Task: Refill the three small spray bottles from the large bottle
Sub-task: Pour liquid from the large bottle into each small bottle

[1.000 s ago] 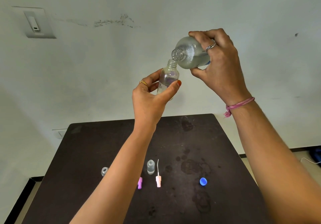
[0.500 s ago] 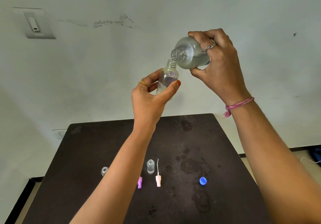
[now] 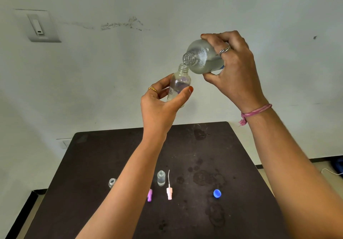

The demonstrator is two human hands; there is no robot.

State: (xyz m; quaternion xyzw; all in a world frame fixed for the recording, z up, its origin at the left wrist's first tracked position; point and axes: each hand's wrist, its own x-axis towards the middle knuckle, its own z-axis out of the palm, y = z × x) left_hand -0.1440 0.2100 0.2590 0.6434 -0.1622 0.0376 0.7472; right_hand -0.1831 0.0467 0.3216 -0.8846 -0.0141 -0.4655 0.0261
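One purple spray head (image 3: 149, 195) half-hidden behind forearm (image 3: 128, 186)

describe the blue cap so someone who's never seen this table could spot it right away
Start from the dark table below the raised arms. Near its front lies a loose row of small items: a clear small bottle, a pink spray head and a purple one. The blue cap lies alone at the right end, the only blue, round piece.
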